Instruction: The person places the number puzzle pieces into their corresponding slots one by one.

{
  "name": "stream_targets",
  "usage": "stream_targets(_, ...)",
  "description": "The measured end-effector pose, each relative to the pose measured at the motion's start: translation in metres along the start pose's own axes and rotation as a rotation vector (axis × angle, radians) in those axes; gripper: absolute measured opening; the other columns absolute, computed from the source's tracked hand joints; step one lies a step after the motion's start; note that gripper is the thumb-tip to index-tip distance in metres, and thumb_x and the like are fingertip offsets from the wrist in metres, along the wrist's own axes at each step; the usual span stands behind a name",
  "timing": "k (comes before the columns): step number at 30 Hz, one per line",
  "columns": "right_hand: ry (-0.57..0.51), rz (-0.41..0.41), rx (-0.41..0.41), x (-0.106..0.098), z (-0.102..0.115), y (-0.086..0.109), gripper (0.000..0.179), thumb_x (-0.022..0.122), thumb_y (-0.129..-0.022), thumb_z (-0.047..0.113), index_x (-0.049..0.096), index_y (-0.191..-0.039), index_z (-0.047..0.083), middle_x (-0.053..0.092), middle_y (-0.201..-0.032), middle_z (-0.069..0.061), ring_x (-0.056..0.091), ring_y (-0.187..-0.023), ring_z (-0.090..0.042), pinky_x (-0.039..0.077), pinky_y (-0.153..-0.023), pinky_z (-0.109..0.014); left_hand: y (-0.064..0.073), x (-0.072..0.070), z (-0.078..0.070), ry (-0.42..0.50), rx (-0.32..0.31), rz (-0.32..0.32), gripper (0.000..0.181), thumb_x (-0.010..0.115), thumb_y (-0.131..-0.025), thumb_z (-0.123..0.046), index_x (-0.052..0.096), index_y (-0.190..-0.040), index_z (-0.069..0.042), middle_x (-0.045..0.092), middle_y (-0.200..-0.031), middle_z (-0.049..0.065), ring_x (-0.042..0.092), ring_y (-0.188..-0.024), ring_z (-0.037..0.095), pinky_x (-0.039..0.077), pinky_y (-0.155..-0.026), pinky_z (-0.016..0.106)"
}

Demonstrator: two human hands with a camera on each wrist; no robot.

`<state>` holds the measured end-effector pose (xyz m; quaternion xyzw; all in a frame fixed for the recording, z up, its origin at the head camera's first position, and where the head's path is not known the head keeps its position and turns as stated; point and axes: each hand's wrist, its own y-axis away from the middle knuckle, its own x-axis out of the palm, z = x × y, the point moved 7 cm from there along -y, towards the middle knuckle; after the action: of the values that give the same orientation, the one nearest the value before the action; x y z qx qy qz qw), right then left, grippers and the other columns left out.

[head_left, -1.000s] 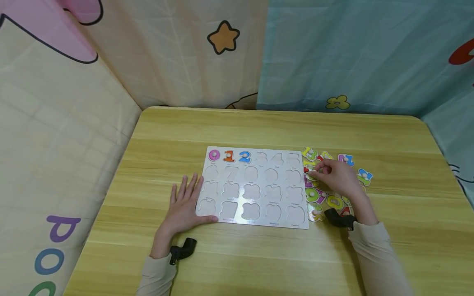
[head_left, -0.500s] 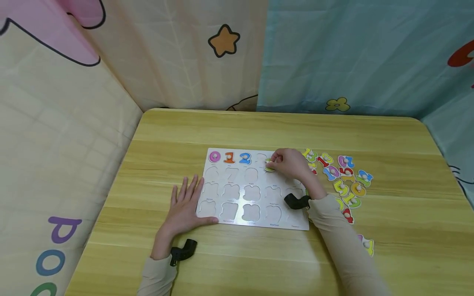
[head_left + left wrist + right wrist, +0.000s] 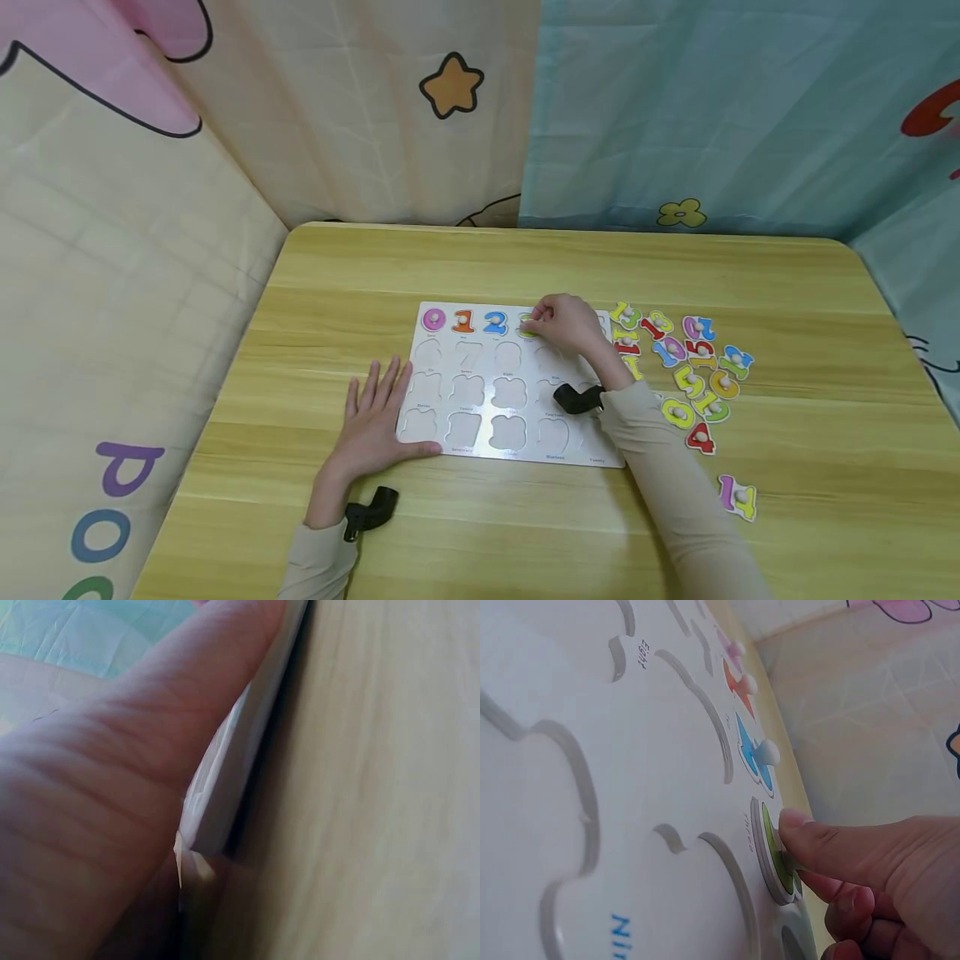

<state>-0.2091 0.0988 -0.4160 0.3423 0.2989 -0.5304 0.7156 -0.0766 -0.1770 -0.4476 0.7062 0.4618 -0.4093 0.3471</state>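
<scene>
A white number puzzle board (image 3: 487, 385) lies on the table, with a pink 0 (image 3: 433, 320), an orange 1 (image 3: 464, 321) and a blue 2 (image 3: 496, 322) in its top row. My right hand (image 3: 567, 322) pinches a green number piece (image 3: 777, 851) by its knob, thumb against fingers. In the right wrist view that piece is at the recess marked "Three"; whether it is fully seated I cannot tell. My left hand (image 3: 372, 421) rests spread at the board's lower left corner, its thumb along the front edge. The left wrist view shows that thumb (image 3: 187, 682) close up against the board's edge.
Several knobbed number pieces lie in a loose group right of the board, among them a red 4 (image 3: 701, 438) and a yellow 5 (image 3: 689, 381). A pink and yellow piece (image 3: 738, 497) lies apart, nearer the front. Printed curtains (image 3: 360, 108) hang behind the table.
My right hand has moved left from the loose pieces to the board's top row, carrying the green number piece to the recess beside the 2. The left hand has stayed in place.
</scene>
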Motion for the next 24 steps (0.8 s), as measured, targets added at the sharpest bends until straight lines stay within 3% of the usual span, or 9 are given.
stream_targets(24,-0.011,-0.019,0.037,0.0039,0.002,-0.0029,0.027,0.072,-0.084,0.035,0.066,-0.083,0.009,0.051,-0.065,-0.001,0.046,-0.059,-0.018,0.033,-0.054,-0.029,-0.001,0.0003,0.0,-0.002,-0.001,0.001,0.126,0.063,-0.064,-0.078,0.007,-0.153,-0.011,0.001,-0.158,0.009,-0.012,-0.142,0.031,-0.012,-0.108,0.052)
